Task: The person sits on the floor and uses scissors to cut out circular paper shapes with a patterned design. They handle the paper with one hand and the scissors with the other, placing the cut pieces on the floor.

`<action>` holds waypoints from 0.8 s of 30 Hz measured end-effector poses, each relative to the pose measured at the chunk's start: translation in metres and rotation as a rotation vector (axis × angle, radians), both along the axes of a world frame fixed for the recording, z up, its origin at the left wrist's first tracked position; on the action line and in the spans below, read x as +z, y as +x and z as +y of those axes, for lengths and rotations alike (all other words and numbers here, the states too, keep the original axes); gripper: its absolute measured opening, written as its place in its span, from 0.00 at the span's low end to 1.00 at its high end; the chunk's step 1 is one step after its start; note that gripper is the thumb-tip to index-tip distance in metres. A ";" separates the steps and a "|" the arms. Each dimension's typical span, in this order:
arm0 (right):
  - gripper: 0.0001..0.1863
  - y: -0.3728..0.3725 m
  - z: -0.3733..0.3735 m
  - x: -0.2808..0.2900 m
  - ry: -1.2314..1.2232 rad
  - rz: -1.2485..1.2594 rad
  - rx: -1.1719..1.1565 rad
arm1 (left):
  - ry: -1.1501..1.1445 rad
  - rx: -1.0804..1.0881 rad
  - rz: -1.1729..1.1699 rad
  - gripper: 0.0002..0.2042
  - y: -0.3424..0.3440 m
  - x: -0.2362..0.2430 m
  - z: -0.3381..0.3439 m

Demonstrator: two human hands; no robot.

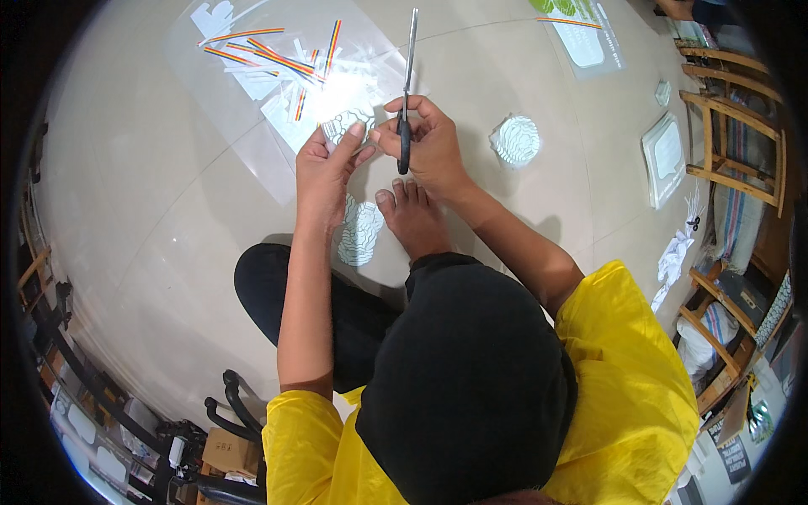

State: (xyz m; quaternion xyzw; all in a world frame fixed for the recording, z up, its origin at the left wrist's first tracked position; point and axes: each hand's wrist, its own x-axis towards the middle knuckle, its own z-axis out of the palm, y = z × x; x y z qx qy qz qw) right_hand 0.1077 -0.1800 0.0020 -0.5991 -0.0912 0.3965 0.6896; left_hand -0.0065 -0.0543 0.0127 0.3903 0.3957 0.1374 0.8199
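I sit on a pale tiled floor with my knee raised and my bare foot point(411, 220) flat ahead. My left hand point(326, 165) pinches a small white paper cutout point(343, 128) with dark wavy lines. My right hand point(429, 143) grips black-handled scissors point(407, 80), whose closed blades point away from me; its thumb and forefinger also touch the cutout's edge. Another lined paper piece point(360, 234) lies on the floor beside my foot.
A clear plastic sheet point(244, 93) ahead holds white scraps and rainbow-striped strips point(278, 57). A round lined cutout point(515, 140) lies to the right. Wooden chairs point(732, 126), white trays point(665, 151) and a second plastic sheet point(585, 34) are at the right; dark racks point(76, 370) stand left.
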 end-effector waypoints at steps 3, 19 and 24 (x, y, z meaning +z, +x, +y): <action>0.23 0.001 -0.006 -0.008 -0.059 -0.149 0.007 | 0.066 0.022 0.019 0.14 0.002 -0.002 -0.001; 0.15 -0.031 -0.054 -0.012 -0.086 0.060 0.371 | 0.147 0.239 0.043 0.14 0.012 0.006 -0.006; 0.14 -0.030 -0.053 -0.011 -0.080 0.083 0.367 | 0.138 0.242 0.052 0.14 0.013 0.010 -0.007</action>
